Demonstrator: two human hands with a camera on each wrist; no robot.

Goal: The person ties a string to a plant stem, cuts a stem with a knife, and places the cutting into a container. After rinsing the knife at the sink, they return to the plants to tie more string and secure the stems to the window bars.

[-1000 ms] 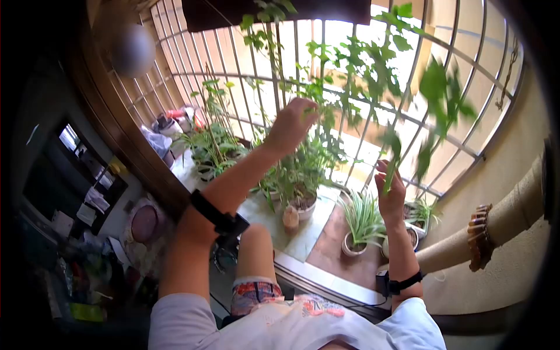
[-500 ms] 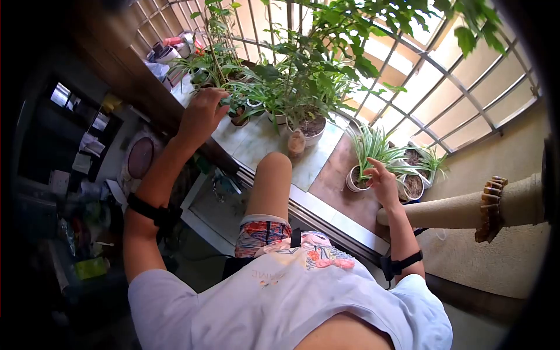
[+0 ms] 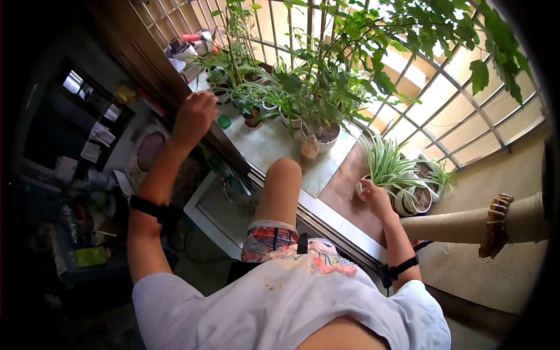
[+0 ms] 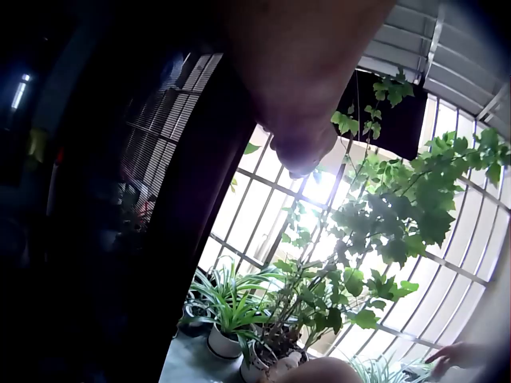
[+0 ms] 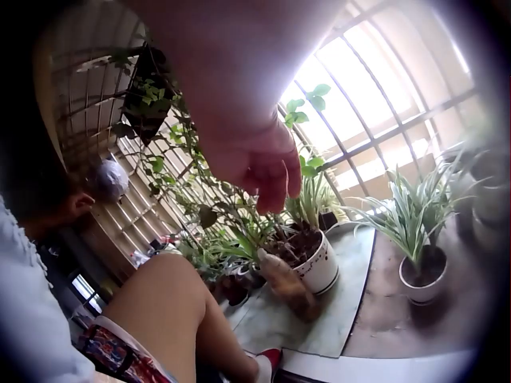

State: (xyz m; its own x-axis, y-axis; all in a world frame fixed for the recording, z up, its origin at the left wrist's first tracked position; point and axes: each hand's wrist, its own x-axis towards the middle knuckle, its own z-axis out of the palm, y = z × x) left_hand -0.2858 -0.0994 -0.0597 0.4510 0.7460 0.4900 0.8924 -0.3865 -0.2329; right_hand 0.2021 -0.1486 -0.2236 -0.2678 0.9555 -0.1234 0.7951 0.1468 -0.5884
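My left hand is beside the dark wooden frame, its fingers loosely bent. In the left wrist view that hand shows mostly as a silhouette against the bright window, with nothing visible in it. My right hand hovers by a potted spider plant, overlapping its white pot in the head view. Its fingers hang loosely bent and hold nothing in the right wrist view. A leafy climbing plant rises from a white pot, with a brown bottle-shaped object before it.
Metal window bars stand behind the plants. Several smaller pots, including a little brown pot, line the marble sill. A thick pipe crosses at the right. My raised knee is at the sill's front edge.
Both hands have come down from among the climbing leaves. The left has moved left to the wooden frame, and the right has lowered to the spider plant. The head view has tilted downward.
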